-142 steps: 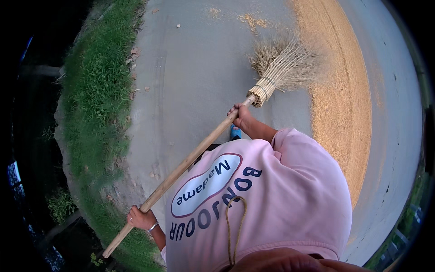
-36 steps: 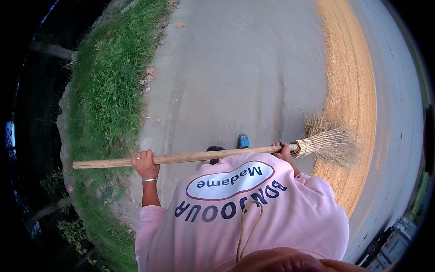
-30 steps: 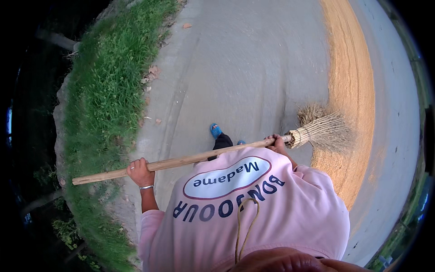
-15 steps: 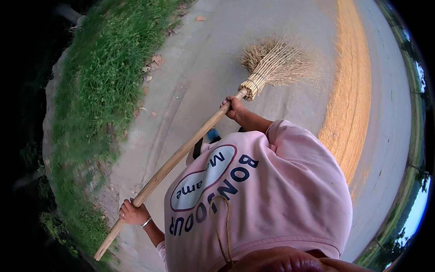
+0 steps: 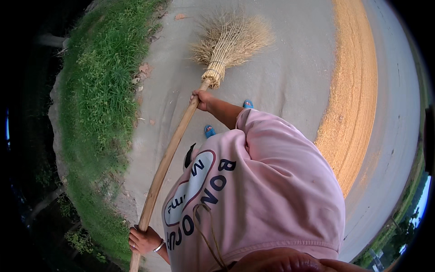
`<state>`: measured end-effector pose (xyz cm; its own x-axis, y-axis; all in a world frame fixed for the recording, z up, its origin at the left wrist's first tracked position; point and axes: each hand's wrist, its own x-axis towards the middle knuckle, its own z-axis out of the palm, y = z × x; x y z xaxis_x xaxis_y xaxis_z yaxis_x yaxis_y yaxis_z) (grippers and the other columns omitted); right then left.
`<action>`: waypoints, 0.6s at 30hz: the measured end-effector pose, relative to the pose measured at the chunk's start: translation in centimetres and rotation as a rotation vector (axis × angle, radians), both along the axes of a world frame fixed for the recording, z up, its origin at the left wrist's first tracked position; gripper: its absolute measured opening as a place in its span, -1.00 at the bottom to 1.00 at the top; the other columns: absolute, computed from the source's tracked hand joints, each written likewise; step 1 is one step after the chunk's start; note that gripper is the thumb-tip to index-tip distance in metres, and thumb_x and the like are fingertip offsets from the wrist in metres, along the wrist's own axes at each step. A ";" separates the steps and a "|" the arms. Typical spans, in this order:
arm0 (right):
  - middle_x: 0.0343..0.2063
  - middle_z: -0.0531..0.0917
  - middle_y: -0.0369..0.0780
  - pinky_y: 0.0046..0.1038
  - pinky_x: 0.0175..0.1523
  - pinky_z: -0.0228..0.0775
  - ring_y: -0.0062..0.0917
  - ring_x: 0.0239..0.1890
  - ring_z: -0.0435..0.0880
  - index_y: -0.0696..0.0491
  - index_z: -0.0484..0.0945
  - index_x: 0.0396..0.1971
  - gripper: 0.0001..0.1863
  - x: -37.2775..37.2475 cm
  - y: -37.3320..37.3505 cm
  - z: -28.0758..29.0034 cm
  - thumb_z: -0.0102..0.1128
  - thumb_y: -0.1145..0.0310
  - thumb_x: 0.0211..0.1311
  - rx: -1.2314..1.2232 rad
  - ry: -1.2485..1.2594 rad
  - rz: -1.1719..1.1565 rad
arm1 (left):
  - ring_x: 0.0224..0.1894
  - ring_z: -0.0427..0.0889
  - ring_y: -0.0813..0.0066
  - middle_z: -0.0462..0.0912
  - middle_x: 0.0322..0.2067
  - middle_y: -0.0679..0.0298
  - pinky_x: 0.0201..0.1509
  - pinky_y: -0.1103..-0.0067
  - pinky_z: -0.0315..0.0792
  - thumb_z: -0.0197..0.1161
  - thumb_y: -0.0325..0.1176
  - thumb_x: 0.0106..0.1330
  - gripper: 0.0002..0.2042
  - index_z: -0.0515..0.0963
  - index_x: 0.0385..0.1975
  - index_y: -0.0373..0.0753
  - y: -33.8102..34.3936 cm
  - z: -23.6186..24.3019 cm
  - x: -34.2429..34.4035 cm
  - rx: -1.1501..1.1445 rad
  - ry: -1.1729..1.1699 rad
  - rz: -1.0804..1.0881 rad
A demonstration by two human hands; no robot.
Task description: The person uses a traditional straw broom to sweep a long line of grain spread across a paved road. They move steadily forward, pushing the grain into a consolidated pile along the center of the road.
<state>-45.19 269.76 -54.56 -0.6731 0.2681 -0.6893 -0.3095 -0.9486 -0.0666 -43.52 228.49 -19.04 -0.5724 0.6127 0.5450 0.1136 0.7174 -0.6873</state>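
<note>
A long-handled twig broom is in both my hands. Its wooden handle [image 5: 166, 165] slants from the lower left up toward the top middle. My right hand [image 5: 202, 100] is wrapped round the handle just below the bound end of the broom head. Lower down, near the handle's butt end, my left hand [image 5: 146, 240] grips it, with a ring and a silver bracelet showing. The fanned bristles [image 5: 233, 41] spread over the grey pavement ahead of me, bound by wire at their base. Whether the bristle tips touch the ground is hard to tell.
A long strip of golden grain [image 5: 349, 99] lies along the pavement [image 5: 294, 59] on the right. Green grass [image 5: 104, 86] borders the left side, with dry leaves [image 5: 145, 69] along its edge. My blue sandals [image 5: 209, 131] show below my right arm.
The broom head has swung left and farther ahead, away from the grain strip. Both hands keep their hold; the handle now stands steeper. Both sandals have come into clear view.
</note>
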 end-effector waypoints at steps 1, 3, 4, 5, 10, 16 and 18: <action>-0.64 0.37 -0.20 -0.35 -0.37 0.37 -0.42 -0.58 0.38 0.11 0.24 -0.46 -0.94 2.2 1.4 -0.6 -0.15 0.45 0.10 -0.013 -0.001 -0.032 | -0.57 0.35 0.46 0.29 -0.71 0.40 -0.45 0.55 0.19 0.08 -0.30 0.05 -0.86 0.33 -0.69 -0.05 2.0 0.2 0.0 -0.013 -0.001 -0.032; -0.63 0.37 -0.21 -0.35 -0.36 0.37 -0.42 -0.57 0.38 0.11 0.23 -0.44 -0.93 7.5 3.9 -1.9 -0.14 0.45 0.10 -0.051 0.056 -0.157 | -0.58 0.34 0.46 0.28 -0.71 0.41 -0.45 0.57 0.19 0.08 -0.29 0.07 -0.82 0.31 -0.72 -0.05 6.3 0.3 -0.4 -0.057 -0.017 -0.189; -0.63 0.37 -0.21 -0.35 -0.36 0.37 -0.42 -0.57 0.38 0.11 0.23 -0.44 -0.93 10.0 4.8 -2.4 -0.14 0.45 0.10 -0.063 0.050 -0.204 | -0.58 0.34 0.46 0.28 -0.71 0.41 -0.45 0.57 0.19 0.08 -0.29 0.07 -0.82 0.31 -0.72 -0.05 8.3 0.4 -0.7 -0.070 -0.023 -0.236; -0.64 0.36 -0.21 -0.35 -0.35 0.37 -0.42 -0.56 0.38 0.11 0.23 -0.45 -0.93 12.8 6.1 -2.9 -0.14 0.45 0.10 -0.075 0.035 -0.296 | -0.58 0.33 0.46 0.28 -0.71 0.41 -0.44 0.57 0.19 0.09 -0.29 0.08 -0.82 0.30 -0.72 -0.05 10.6 0.2 -0.9 -0.077 -0.046 -0.305; -0.67 0.33 -0.22 -0.35 -0.41 0.36 -0.43 -0.61 0.36 0.09 0.22 -0.46 -0.93 27.4 10.9 -5.6 -0.12 0.45 0.09 -0.147 -0.066 -0.661 | -0.58 0.33 0.47 0.28 -0.70 0.40 -0.40 0.56 0.18 0.11 -0.28 0.08 -0.81 0.30 -0.71 -0.07 23.4 -1.9 0.6 -0.064 -0.112 -0.702; -0.70 0.32 -0.24 -0.34 -0.36 0.32 -0.42 -0.60 0.33 0.08 0.22 -0.51 -0.92 44.0 13.2 -7.1 -0.10 0.44 0.05 -0.282 -0.215 -0.977 | -0.52 0.36 0.44 0.31 -0.67 0.37 -0.35 0.54 0.19 0.15 -0.41 -0.12 -0.87 0.31 -0.70 -0.11 39.5 -5.9 4.5 -0.070 -0.384 -1.011; -0.70 0.32 -0.24 -0.34 -0.39 0.31 -0.44 -0.61 0.31 0.07 0.22 -0.47 -0.94 47.7 13.6 -6.2 -0.14 0.46 0.06 -0.256 -0.211 -1.028 | -0.51 0.36 0.43 0.31 -0.67 0.36 -0.35 0.53 0.20 0.16 -0.42 -0.16 -0.87 0.32 -0.69 -0.12 43.4 -7.0 5.3 -0.071 -0.445 -1.038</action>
<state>2.56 283.40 -60.76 -0.0693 0.4689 -0.8805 -0.9709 -0.2345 -0.0485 -38.17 271.91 -25.99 0.0962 0.9260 0.3650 0.8763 0.0951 -0.4722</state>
